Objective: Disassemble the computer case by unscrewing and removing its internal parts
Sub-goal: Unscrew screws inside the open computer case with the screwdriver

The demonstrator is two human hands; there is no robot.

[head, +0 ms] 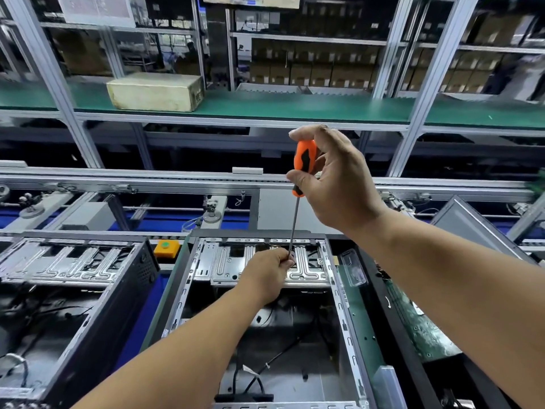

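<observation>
Both hands work one screw in the computer case (188,278): right hand (339,184) grips the screwdriver (303,163), left hand (265,276) pinches its tip; next, probably keep turning.

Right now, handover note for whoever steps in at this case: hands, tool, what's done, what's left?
Right hand: grips the orange-and-black handle of the screwdriver, held near upright.
Left hand: fingers pinch the low end of the shaft, steadying the tip at the metal drive cage at the far end of the open computer case.
Tip and screw are hidden behind the left hand, so I cannot tell whether a screw is out.
Done: side panel is off, interior exposed.
Left: drive cage still in place; cables still lie on the case floor. A second open case stands to the left.
</observation>
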